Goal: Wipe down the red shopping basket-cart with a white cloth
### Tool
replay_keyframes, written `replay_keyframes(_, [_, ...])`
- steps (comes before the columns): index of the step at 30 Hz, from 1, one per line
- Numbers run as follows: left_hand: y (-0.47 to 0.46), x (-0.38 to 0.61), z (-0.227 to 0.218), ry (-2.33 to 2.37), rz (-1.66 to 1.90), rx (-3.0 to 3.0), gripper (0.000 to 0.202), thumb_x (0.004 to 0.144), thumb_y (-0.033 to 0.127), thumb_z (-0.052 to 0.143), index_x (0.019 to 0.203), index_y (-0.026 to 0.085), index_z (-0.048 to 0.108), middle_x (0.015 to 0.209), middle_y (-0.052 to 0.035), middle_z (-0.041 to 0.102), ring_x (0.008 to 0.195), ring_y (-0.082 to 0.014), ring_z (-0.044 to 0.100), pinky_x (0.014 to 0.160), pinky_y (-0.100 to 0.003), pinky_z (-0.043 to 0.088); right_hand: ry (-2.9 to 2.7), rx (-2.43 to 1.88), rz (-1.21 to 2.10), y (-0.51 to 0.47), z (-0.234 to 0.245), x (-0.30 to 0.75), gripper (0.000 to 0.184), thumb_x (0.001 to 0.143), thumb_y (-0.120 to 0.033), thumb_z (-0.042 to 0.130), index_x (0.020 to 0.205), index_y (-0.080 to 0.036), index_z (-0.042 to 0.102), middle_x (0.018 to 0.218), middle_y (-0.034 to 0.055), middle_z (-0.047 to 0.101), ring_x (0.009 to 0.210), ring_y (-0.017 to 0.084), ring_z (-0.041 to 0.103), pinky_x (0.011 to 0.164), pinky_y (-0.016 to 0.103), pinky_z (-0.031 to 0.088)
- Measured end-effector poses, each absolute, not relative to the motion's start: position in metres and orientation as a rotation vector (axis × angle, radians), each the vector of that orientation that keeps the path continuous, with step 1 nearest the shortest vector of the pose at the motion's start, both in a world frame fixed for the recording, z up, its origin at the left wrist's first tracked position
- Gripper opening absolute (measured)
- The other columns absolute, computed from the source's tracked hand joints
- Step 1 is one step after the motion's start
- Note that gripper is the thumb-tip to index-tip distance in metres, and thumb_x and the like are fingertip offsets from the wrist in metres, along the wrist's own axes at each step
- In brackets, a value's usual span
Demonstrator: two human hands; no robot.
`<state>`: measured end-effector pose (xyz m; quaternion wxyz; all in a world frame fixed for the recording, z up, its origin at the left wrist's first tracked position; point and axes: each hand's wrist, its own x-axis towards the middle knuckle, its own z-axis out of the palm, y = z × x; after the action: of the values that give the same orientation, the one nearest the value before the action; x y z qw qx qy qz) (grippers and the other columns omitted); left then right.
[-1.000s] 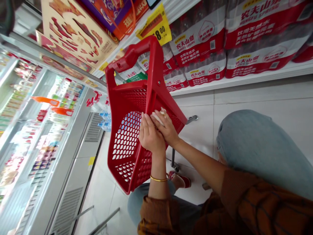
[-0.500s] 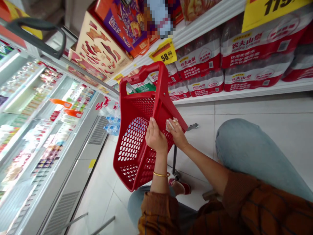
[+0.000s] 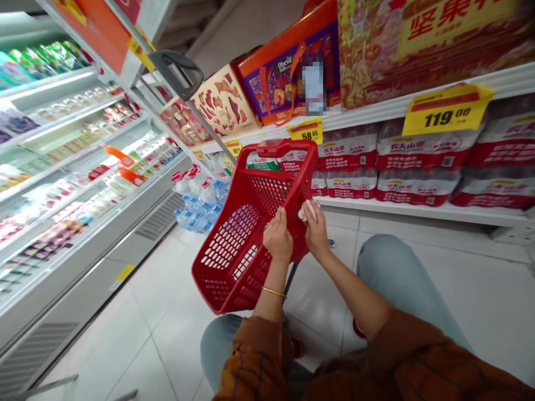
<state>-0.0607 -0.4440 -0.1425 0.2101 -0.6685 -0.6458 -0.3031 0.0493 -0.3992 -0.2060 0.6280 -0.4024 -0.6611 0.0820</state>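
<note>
In the head view a red plastic shopping cart (image 3: pixel 246 277) with a perforated basket stands tilted in front of my knees. My left hand (image 3: pixel 278 238) grips the near rim of its basket, fingers folded over the edge. Against the cart's outer side, below the handle, my right hand (image 3: pixel 316 229) presses a crumpled white cloth (image 3: pixel 307 211) held under its fingers. No goods show in the visible part of the basket.
A shelf on the right holds wrapped packs of bottled water (image 3: pixel 399 186) with gift boxes (image 3: pixel 221 100) above. On the left runs a refrigerated display (image 3: pixel 112 250). Bottles with blue wrapping (image 3: pixel 200 209) stand on the floor behind the cart. A grey handle on a pole (image 3: pixel 179 72) rises beyond it.
The view has turned and shifted, so shelf and cart look more upright. My right hand has moved with the cloth up the cart's side, towards the handle. My left hand still grips the rim.
</note>
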Motion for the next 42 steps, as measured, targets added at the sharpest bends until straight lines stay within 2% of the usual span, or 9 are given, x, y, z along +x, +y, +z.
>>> replay_keyframes(4, [-0.448, -0.058, -0.143, -1.765, -0.861, -1.870, 0.051, 0.088, 0.008, 0.038, 0.135, 0.020, 0.053, 0.131, -0.0095, 0.062, 0.114, -0.0191, 0.063, 0.098, -0.035, 0.051, -1.514, -0.926, 0.111, -0.381, -0.164, 0.050, 0.052, 0.099, -0.018, 0.028, 0.150, -0.028, 0.028, 0.151, 0.0092, 0.039, 0.143, 0.022, 0.030, 0.116, 0.053, 0.031])
replay_keyframes(7, [-0.451, -0.055, -0.144, -1.729, -0.879, -1.857, 0.050, 0.089, 0.009, 0.037, 0.134, 0.020, 0.054, 0.129, -0.0094, 0.063, 0.114, -0.0185, 0.063, 0.099, -0.034, 0.050, -1.567, -0.893, 0.046, -0.378, -0.154, 0.046, 0.049, 0.099, -0.021, 0.032, 0.148, -0.029, 0.032, 0.151, 0.0088, 0.040, 0.145, 0.024, 0.026, 0.116, 0.056, 0.029])
replay_keyframes(12, [-0.452, -0.048, -0.145, -1.667, -0.908, -1.830, 0.044, 0.092, 0.013, 0.035, 0.131, 0.017, 0.057, 0.126, -0.0093, 0.066, 0.112, -0.0178, 0.064, 0.098, -0.032, 0.051, -1.606, -0.860, 0.023, -0.386, -0.161, 0.039, 0.049, 0.099, -0.021, 0.037, 0.147, -0.029, 0.033, 0.148, 0.0092, 0.044, 0.144, 0.023, 0.029, 0.117, 0.059, 0.025])
replay_keyframes(18, [-0.451, -0.046, -0.143, -1.727, -0.891, -1.829, 0.043, 0.091, 0.013, 0.037, 0.128, 0.017, 0.059, 0.126, -0.0091, 0.066, 0.111, -0.0181, 0.065, 0.098, -0.033, 0.050, -1.626, -0.808, 0.107, -0.398, -0.182, 0.042, 0.054, 0.099, -0.018, 0.036, 0.150, -0.029, 0.026, 0.152, 0.0101, 0.038, 0.145, 0.023, 0.027, 0.117, 0.056, 0.027])
replay_keyframes(22, [-0.451, -0.042, -0.141, -1.766, -0.925, -1.809, 0.039, 0.092, 0.013, 0.041, 0.126, 0.018, 0.060, 0.123, -0.0077, 0.068, 0.109, -0.0183, 0.065, 0.095, -0.032, 0.051, -1.687, -0.774, 0.088, -0.408, -0.187, 0.048, 0.057, 0.099, -0.016, 0.037, 0.151, -0.033, 0.022, 0.152, 0.0095, 0.038, 0.146, 0.023, 0.025, 0.115, 0.057, 0.032])
replay_keyframes(25, [-0.451, -0.036, -0.139, -1.855, -0.962, -1.744, 0.037, 0.092, 0.013, 0.043, 0.123, 0.018, 0.063, 0.120, -0.0084, 0.069, 0.103, -0.0188, 0.067, 0.089, -0.032, 0.053, -1.743, -0.706, 0.035, -0.412, -0.175, 0.053, 0.054, 0.098, -0.018, 0.040, 0.149, -0.033, 0.029, 0.149, 0.0075, 0.042, 0.147, 0.024, 0.020, 0.118, 0.057, 0.029])
replay_keyframes(28, [-0.451, -0.031, -0.137, -1.926, -0.933, -1.713, 0.033, 0.091, 0.013, 0.045, 0.116, 0.016, 0.067, 0.117, -0.0104, 0.070, 0.095, -0.0205, 0.068, 0.084, -0.034, 0.054, -1.867, -0.642, -0.024, -0.407, -0.158, 0.060, 0.048, 0.098, -0.018, 0.041, 0.144, -0.029, 0.039, 0.144, 0.0065, 0.049, 0.149, 0.025, 0.011, 0.119, 0.057, 0.025])
replay_keyframes(34, [-0.453, -0.031, -0.136, -1.915, -0.937, -1.745, 0.033, 0.089, 0.012, 0.047, 0.115, 0.017, 0.067, 0.113, -0.0088, 0.072, 0.093, -0.0200, 0.068, 0.083, -0.034, 0.054, -2.038, -0.611, -0.129, -0.389, -0.141, 0.081, 0.040, 0.097, -0.014, 0.042, 0.136, -0.018, 0.051, 0.136, 0.0112, 0.056, 0.149, 0.026, 0.006, 0.117, 0.058, 0.030])
replay_keyframes(42, [-0.456, -0.031, -0.134, -1.877, -0.926, -1.800, 0.037, 0.091, 0.014, 0.046, 0.124, 0.020, 0.062, 0.116, -0.0062, 0.071, 0.094, -0.0169, 0.068, 0.087, -0.029, 0.053, -2.107, -0.656, -0.148, -0.384, -0.125, 0.102, 0.038, 0.095, -0.012, 0.046, 0.130, -0.021, 0.056, 0.136, 0.0102, 0.057, 0.146, 0.025, 0.024, 0.116, 0.055, 0.032])
